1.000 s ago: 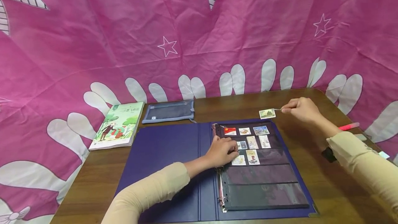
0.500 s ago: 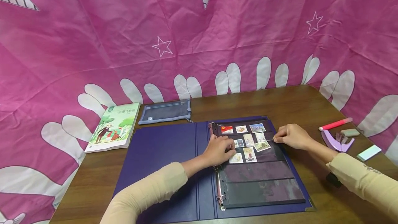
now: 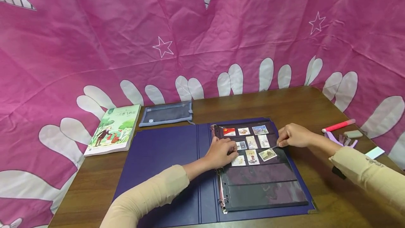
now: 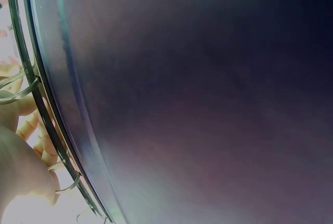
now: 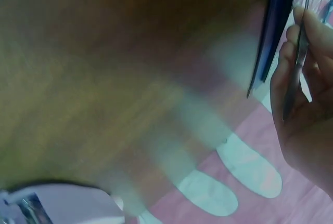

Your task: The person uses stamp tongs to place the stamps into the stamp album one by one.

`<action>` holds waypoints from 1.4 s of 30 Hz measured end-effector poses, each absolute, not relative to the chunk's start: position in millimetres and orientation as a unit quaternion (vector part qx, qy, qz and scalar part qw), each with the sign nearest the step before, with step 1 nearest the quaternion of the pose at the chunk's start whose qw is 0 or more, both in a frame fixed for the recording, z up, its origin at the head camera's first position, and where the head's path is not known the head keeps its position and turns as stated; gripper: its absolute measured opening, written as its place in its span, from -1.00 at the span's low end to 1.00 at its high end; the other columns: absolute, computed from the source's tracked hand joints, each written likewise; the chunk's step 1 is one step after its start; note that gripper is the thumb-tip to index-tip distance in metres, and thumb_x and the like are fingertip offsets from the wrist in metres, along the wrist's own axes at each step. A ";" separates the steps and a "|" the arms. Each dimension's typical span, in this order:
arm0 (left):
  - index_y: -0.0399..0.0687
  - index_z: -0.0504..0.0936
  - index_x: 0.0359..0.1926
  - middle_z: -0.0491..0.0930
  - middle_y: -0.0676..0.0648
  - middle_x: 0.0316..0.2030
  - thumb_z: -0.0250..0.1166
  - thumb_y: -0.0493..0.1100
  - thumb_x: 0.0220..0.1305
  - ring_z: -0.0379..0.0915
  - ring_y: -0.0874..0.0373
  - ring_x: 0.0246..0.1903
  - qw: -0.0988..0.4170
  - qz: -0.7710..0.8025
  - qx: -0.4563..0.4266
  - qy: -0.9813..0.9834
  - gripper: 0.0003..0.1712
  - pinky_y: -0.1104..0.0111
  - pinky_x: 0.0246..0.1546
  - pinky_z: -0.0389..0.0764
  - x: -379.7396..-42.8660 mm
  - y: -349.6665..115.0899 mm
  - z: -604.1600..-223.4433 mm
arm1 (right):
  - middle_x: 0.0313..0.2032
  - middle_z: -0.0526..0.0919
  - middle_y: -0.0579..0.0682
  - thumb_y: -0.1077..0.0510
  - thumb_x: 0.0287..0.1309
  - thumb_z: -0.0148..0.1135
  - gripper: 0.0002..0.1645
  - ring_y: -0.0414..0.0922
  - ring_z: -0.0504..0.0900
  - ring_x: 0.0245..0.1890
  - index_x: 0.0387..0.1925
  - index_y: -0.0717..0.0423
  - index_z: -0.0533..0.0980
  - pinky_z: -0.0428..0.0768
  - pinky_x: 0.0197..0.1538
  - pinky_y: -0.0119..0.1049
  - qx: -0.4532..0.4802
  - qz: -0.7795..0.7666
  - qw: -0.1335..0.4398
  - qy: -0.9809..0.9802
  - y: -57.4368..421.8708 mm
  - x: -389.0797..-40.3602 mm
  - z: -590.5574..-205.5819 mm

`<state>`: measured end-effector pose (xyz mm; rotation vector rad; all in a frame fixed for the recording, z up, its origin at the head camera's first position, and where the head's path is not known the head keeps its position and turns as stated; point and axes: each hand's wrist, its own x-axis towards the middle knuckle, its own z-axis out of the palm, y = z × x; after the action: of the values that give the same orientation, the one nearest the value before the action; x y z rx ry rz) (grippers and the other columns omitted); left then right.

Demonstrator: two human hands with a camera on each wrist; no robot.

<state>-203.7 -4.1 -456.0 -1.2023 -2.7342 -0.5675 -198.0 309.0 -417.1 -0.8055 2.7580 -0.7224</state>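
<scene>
A blue ring-binder stamp album (image 3: 167,154) lies spread on the table, with a black pocket page (image 3: 262,175) on its right side. Several small stamps (image 3: 252,157) sit in rows in the upper pockets. My right hand (image 3: 294,135) pinches metal tweezers (image 5: 299,57), whose tips meet the corner of a tilted stamp (image 3: 268,154) with a greenish-brown picture. That stamp lies over the third row, right of two others. My left hand (image 3: 219,152) rests on the page by the rings, fingers bent loosely beside the stamps at the left.
A green picture-cover book (image 3: 114,129) and a blue mesh zip pouch (image 3: 166,114) lie at the back left. On the right are a red pen (image 3: 338,125), a purple clip-like object (image 3: 332,138), an eraser (image 3: 353,134) and a white-green block (image 3: 374,152). Pink cloth (image 3: 126,27) hangs behind.
My right hand has brought the stamp in the tweezers from beyond the album's top edge down and toward me, onto the third row. My left hand has stayed on the page.
</scene>
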 end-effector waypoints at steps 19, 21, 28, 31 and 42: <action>0.15 0.53 -0.47 0.42 0.15 -0.56 0.26 0.02 0.13 0.22 0.36 -0.51 0.057 -0.177 -0.394 -0.900 -0.87 0.40 -0.26 0.04 -207.0 -6.2 -453.5 | -0.62 0.54 -0.28 0.18 -0.24 0.39 -0.89 -0.46 0.21 -0.49 -0.61 -0.15 0.71 0.23 -0.42 -0.55 -0.349 -0.127 0.194 0.908 295.8 -230.7 -392.6; 0.15 0.53 -0.47 0.42 0.15 -0.56 0.27 0.02 0.13 0.22 0.36 -0.51 0.057 -0.175 -0.393 -0.901 -0.86 0.40 -0.26 0.04 -207.3 -6.2 -454.0 | -0.60 0.53 -0.36 0.15 -0.24 0.39 -0.87 -0.45 0.21 -0.47 -0.61 -0.21 0.70 0.23 -0.41 -0.54 -0.349 -0.090 0.193 0.913 292.7 -231.2 -388.9; 0.16 0.53 -0.46 0.43 0.15 -0.55 0.27 0.03 0.14 0.22 0.36 -0.50 0.055 -0.175 -0.397 -0.899 -0.86 0.41 -0.26 0.02 -207.7 -5.9 -455.5 | -0.57 0.56 -0.37 0.14 -0.26 0.40 -0.86 -0.43 0.20 -0.44 -0.63 -0.25 0.70 0.21 -0.42 -0.55 -0.404 -0.053 0.154 0.900 290.8 -228.7 -382.3; 0.16 0.53 -0.46 0.43 0.14 -0.55 0.27 0.03 0.14 0.22 0.36 -0.51 0.051 -0.175 -0.397 -0.899 -0.86 0.41 -0.26 0.01 -207.2 -5.8 -455.3 | -0.55 0.57 -0.39 0.14 -0.26 0.41 -0.84 -0.43 0.20 -0.42 -0.64 -0.27 0.69 0.21 -0.41 -0.56 -0.410 -0.052 0.144 0.899 290.8 -226.4 -381.6; 0.16 0.54 -0.46 0.44 0.14 -0.56 0.26 0.02 0.14 0.24 0.37 -0.53 0.060 -0.170 -0.402 -0.898 -0.87 0.42 -0.27 0.02 -204.1 -5.3 -455.8 | -0.51 0.58 -0.39 0.14 -0.25 0.42 -0.84 -0.42 0.20 -0.41 -0.62 -0.28 0.68 0.25 -0.43 -0.55 -0.437 -0.039 0.111 0.892 291.4 -222.4 -388.1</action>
<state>-204.1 -5.3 -455.8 -1.2174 -2.7174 -0.5156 -222.4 291.4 -388.1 -1.2828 2.6189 -0.1148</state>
